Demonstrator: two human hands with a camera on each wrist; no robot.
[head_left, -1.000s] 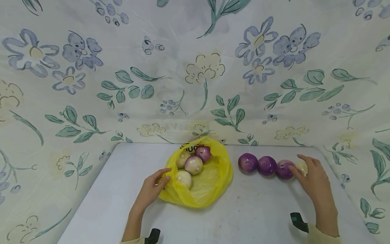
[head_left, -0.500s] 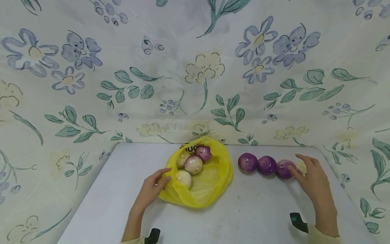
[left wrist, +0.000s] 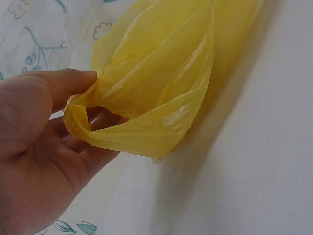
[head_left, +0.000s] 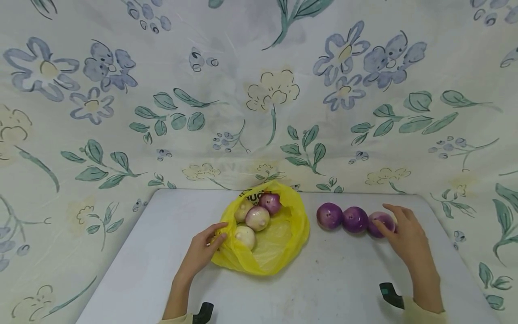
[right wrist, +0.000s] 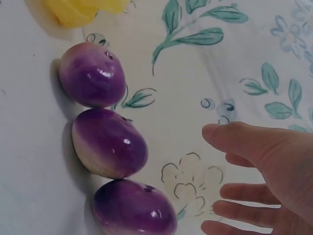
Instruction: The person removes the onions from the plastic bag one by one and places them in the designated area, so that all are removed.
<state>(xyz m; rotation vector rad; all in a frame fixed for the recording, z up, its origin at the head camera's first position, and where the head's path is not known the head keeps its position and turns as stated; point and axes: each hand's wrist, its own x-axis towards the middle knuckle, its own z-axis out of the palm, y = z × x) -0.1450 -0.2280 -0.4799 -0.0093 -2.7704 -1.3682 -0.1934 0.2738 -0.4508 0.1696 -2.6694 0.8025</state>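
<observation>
In the head view a yellow plastic bag (head_left: 300,225) lies with its mouth spread, holding several onions: pale ones (head_left: 244,237) and a purple one (head_left: 270,204). My left hand (head_left: 200,254) pinches the bag's left rim between thumb and fingers, also seen in the left wrist view. My right hand (head_left: 409,238) hovers with spread fingers at the right end of a row of purple onions (head_left: 355,220), its thumb partly covering the third onion (head_left: 380,224). In the right wrist view nothing lies between its fingers, and the row of onions (right wrist: 110,143) is apart from them.
The onions stand on a white table (head_left: 315,288), whose far edge meets a floral cloth backdrop (head_left: 230,99). Black strap-like pieces (head_left: 390,294) sit near both wrists.
My right hand has shifted slightly left over the third purple onion, and the pale onion seen earlier is now hidden behind it. The left hand and the bag have stayed put.
</observation>
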